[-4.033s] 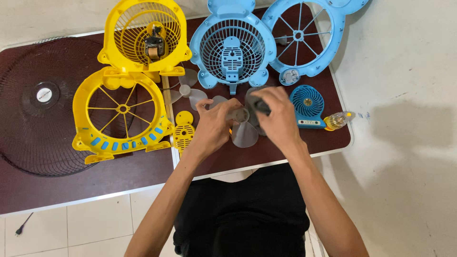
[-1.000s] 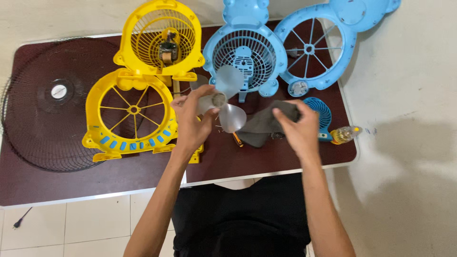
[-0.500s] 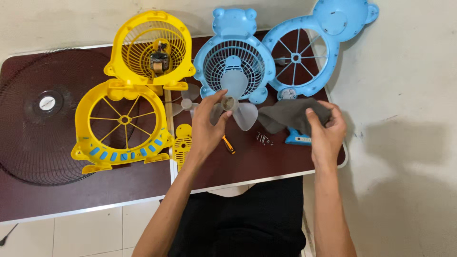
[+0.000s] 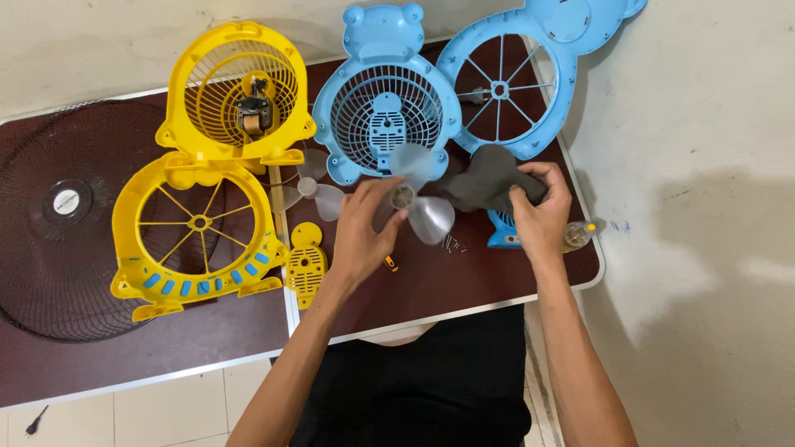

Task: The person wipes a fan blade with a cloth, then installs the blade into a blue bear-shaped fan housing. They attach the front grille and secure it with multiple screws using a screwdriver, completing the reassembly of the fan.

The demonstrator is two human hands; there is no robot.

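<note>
My left hand grips the hub of a clear plastic fan blade, held just above the brown table. My right hand clutches a dark grey cloth to the right of the blade, its edge almost touching the blade. Both sit in front of the blue bear-shaped fan housing. A small orange-handled screwdriver lies under my left hand.
A blue front grille lies at the back right. The yellow fan housing with motor and the yellow front frame lie left. A black wire grille is far left. Another clear blade, a small yellow cover and loose screws lie nearby.
Both hands have lowered toward the table and moved apart. The cloth has come off the blade and now sits to its right in my right hand.
</note>
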